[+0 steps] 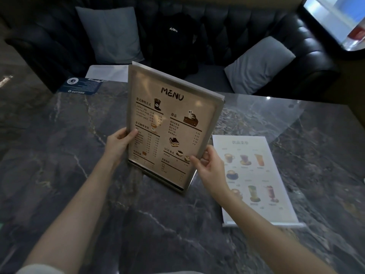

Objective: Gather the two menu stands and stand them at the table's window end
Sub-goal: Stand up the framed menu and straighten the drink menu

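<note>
held up over the middle of the dark marble desk (pixel 59 135): brown menu stand (pixel 169 123) headed "menu", tilted, printed face toward the camera, lower edge close above the desk top; whether touching it, cannot tell. gripped at both lower sides. left hand (pixel 118 144) on the left edge, thumb across the front, fingers (pixel 116 135) wrapped behind, clamped on the frame. right hand (pixel 209 167) at the lower right edge, thumb on the front, fingers (pixel 205 155) curled behind, likewise clamped on it. lying flat on the desk just right of it, partly under the right forearm: white menu stand (pixel 256 175) with pictured drinks, clear base bar at the near end. at the far left edge of the desk, a blue card (pixel 81 86) and a white sheet (pixel 107 73), flat. beyond the desk, a black tufted sofa (pixel 246 20) with two grey cushions (pixel 110 34) and a black garment (pixel 173 42) between them. bright window (pixel 335 20) at upper right.
</note>
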`<state>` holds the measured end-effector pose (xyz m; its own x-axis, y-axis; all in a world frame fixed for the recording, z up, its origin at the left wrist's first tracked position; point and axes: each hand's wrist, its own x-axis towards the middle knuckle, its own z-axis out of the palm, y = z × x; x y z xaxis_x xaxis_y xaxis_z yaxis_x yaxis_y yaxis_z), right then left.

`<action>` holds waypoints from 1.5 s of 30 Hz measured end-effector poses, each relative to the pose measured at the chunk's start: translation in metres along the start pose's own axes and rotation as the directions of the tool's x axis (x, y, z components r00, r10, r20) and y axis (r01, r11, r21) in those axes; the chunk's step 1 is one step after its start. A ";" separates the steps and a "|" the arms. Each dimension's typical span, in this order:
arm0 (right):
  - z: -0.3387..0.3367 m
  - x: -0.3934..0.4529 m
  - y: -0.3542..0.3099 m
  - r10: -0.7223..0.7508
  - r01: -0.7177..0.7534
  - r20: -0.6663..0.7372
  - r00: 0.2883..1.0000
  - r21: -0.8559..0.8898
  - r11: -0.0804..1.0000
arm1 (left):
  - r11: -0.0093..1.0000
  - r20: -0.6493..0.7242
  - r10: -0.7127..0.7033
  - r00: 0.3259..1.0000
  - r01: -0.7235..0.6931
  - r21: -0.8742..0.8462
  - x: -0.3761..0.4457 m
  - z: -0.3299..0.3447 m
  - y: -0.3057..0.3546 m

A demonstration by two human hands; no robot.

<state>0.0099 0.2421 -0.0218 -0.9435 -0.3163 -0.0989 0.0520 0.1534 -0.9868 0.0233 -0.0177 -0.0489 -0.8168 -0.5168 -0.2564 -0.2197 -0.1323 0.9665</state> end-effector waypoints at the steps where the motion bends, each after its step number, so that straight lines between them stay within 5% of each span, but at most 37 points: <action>1: 0.001 -0.003 0.001 -0.008 0.008 0.002 1.000 -0.013 1.000 | 1.000 0.000 -0.002 1.000 0.002 -0.012 -0.002 -0.002 -0.002; 14: 0.003 -0.012 0.003 -0.046 0.048 0.034 0.998 -0.081 0.996 | 0.999 -0.023 0.039 0.999 -0.038 0.026 -0.017 -0.005 -0.007; 23: -0.003 -0.014 -0.005 -0.030 0.051 0.100 0.995 -0.220 0.974 | 0.964 -0.061 0.130 0.990 -0.112 0.241 -0.039 0.007 0.003; 26: -0.007 -0.013 -0.010 -0.001 0.060 0.149 0.989 -0.393 0.918 | 0.799 -0.080 0.222 0.972 -0.134 0.587 -0.052 0.015 0.008; 29: -0.013 -0.011 -0.016 0.005 0.123 0.213 0.977 -0.580 0.806 | 0.404 -0.031 0.406 0.913 -0.149 0.902 -0.072 0.025 0.011; 35: -0.047 -0.006 -0.033 0.035 0.334 0.410 0.911 -0.787 0.519 | -0.049 0.392 0.659 0.641 -0.484 0.874 -0.117 0.070 0.016; 41: -0.111 -0.020 -0.030 0.075 0.341 0.372 0.925 -0.901 0.267 | -0.115 0.579 0.693 0.429 -0.727 0.677 -0.154 0.135 -0.001; 43: -0.139 -0.025 -0.020 0.106 0.295 0.327 0.939 -0.925 0.238 | -0.092 0.626 0.639 0.447 -0.763 0.639 -0.162 0.156 -0.014; 45: -0.166 -0.030 -0.007 0.146 0.237 0.274 0.951 -0.944 0.228 | -0.042 0.662 0.525 0.535 -0.761 0.648 -0.165 0.175 -0.028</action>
<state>-0.0164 0.4059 0.0092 -0.7997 -0.5348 -0.2730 -0.5210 0.8440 -0.1272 0.0708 0.2187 -0.0346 -0.9055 0.2142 0.3663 0.2849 0.9466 0.1507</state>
